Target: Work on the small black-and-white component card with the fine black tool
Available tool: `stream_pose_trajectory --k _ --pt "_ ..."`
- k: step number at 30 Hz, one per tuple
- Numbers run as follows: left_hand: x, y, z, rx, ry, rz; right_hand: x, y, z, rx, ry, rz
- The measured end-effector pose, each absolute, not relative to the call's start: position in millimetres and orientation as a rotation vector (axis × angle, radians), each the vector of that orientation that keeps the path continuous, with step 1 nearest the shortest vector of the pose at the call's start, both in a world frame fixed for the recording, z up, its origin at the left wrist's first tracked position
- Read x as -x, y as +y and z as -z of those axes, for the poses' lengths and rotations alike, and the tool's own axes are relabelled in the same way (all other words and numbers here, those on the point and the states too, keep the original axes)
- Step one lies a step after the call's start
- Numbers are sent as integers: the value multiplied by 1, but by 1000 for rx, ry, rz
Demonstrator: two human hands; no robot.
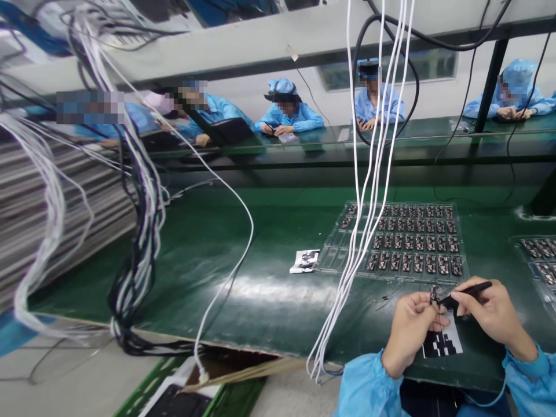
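At the near right of the green bench, my left hand (pixel 414 324) is closed, pinching a small circuit board (pixel 434 294) between thumb and fingers. My right hand (pixel 490 310) grips slim black tweezers (pixel 471 289), their tip close to the board; whether they touch is too small to tell. Below both hands lies a white sheet of black stickers (pixel 443 343). Just beyond them is a clear plastic tray (pixel 336 258) with rows of similar circuit boards (pixel 407 242). A few thin dark wires (pixel 384 298) rest on the bench left of my hands.
White cables (pixel 369 231) hang down in front of the tray. A thick black-and-white cable bundle (pixel 139 260) drops at left. Another sticker sheet (pixel 305 261) lies beside the tray, and a second tray (pixel 538 255) stands at right. Several people in blue sit across the bench.
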State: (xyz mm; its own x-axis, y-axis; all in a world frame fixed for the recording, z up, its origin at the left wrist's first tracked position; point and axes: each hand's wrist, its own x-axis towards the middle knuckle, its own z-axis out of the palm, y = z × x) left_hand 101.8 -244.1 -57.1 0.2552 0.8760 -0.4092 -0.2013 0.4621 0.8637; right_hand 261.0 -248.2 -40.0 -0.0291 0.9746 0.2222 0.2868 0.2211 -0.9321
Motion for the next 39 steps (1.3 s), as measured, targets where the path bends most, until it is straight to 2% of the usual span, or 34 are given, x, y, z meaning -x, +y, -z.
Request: stream_pose_trajectory --k 4,11,23,30,39 --pt "-102 -245 56 -788 1065 -858 -264 -250 37 1155 -1653 -713" --pt "-102 -245 52 -782 1076 -864 -264 -251 34 1176 -1700 -678" --pt "-89 -240 53 -757 1063 -900 -271 -250 56 1341 -1426 -597" --pt "-15 -187 47 -1116 1508 -1262 -266 -250 51 1320 -1416 -529" --pt "35 -149 63 -1390 1855 -1190 -264 -251 53 1303 -1387 -603"
